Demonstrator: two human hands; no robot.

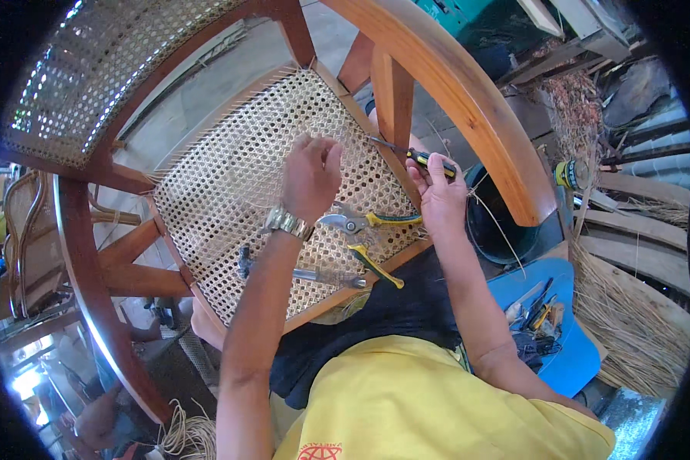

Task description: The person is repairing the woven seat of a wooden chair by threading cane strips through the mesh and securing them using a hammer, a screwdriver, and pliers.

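Note:
My right hand (443, 201) grips a screwdriver (431, 162) by its black and yellow handle. The thin shaft points left, its tip by the right wooden rail of the woven cane seat (230, 172). Above the seat's middle is my left hand (312, 170), with a metal watch at the wrist. Its fingers are curled in, and whatever they may pinch is hidden. Pruning shears (353, 223) with yellow and dark handles lie spread on the weave below the hands. Nearer me a hammer (310, 274) lies across the seat, partly behind my left forearm.
The chair's curved wooden arm (468, 100) arches over the right side; its cane back (100, 69) rises at upper left. To the right are a dark bucket (500, 234), a blue tray (571, 337) of small tools, a tin (567, 174) and heaped cane strips (629, 330).

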